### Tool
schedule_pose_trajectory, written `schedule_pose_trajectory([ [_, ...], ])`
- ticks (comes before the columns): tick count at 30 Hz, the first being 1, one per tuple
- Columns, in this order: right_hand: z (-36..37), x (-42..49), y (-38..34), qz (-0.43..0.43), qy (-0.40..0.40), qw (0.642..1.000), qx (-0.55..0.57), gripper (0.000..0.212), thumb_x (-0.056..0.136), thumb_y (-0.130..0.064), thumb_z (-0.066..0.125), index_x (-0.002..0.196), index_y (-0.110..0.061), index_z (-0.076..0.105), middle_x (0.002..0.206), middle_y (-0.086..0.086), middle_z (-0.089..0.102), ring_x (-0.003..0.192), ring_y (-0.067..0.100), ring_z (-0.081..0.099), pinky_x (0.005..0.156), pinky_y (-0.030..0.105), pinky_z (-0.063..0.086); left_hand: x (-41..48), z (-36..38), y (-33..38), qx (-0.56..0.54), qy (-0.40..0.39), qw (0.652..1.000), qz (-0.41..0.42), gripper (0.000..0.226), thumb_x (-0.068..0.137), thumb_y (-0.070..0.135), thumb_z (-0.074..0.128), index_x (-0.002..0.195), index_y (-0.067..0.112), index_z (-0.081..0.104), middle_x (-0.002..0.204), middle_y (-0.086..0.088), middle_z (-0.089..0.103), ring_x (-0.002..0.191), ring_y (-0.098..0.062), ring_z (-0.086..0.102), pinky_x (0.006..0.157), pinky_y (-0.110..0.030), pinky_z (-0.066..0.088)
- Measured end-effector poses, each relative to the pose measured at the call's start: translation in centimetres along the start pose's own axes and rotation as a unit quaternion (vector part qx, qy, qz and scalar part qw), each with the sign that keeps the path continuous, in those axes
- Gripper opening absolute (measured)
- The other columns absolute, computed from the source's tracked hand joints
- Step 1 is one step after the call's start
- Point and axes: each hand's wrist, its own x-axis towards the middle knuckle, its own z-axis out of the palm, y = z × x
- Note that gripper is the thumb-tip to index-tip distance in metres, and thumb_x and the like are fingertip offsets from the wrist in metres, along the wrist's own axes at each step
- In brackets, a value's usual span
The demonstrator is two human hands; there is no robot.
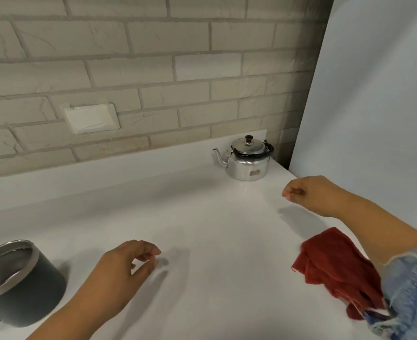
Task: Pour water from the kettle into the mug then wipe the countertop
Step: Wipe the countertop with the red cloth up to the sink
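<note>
A small silver kettle (246, 160) with a black handle and a dark knob stands at the back right of the white countertop (202, 217), its spout pointing left. A dark grey mug (16, 283) with a steel rim sits at the front left. A crumpled red cloth (335, 268) lies at the front right, partly under my right forearm. My right hand (305, 192) hovers in front of and to the right of the kettle, fingers curled shut and holding nothing. My left hand (124, 268) hangs over the counter right of the mug, fingers loosely apart and empty.
A pale brick wall (153, 69) with a white plate (90, 117) runs behind the counter. A tall white panel (374, 94) stands at the counter's right end, just beyond the kettle. A frayed blue sleeve (411, 290) covers my right upper arm.
</note>
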Motion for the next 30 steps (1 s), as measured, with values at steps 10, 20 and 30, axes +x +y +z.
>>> schedule_pose_trajectory([
  [10,8.9,-9.3,4.7,0.175,-0.075,0.977,-0.099,0.089,0.063,-0.09,0.024,0.142,-0.051,0.01,0.158,-0.004,0.007,0.143,0.033,0.013,0.112,0.052,0.017,-2.0,0.5,-2.4,0.055,-0.027,0.998,-0.02,0.011,0.083,0.032,0.064,0.089,0.041,0.061,0.095,0.022,0.063,0.085,0.002,0.057,0.078,-0.018,0.041],
  [20,14.1,-8.6,0.0,0.03,0.163,0.98,-0.114,0.045,0.092,-0.016,0.042,0.137,-0.016,0.047,0.147,0.002,0.042,0.136,0.021,0.033,0.113,0.022,0.01,-2.4,0.4,-5.0,0.212,-0.072,0.97,-0.097,0.042,0.092,0.038,0.048,0.13,0.022,0.049,0.146,0.004,0.04,0.129,-0.016,0.044,0.109,-0.03,0.032],
  [30,11.6,-6.4,-7.1,0.01,0.155,0.942,0.298,0.034,0.09,-0.004,0.052,0.114,-0.023,0.066,0.112,-0.01,0.06,0.08,0.011,0.066,0.068,0.007,0.051,-3.2,0.7,-6.7,0.26,-0.11,0.958,-0.058,0.053,0.098,0.033,0.035,0.147,0.022,0.021,0.157,0.007,0.016,0.139,-0.011,0.031,0.111,-0.023,0.026],
])
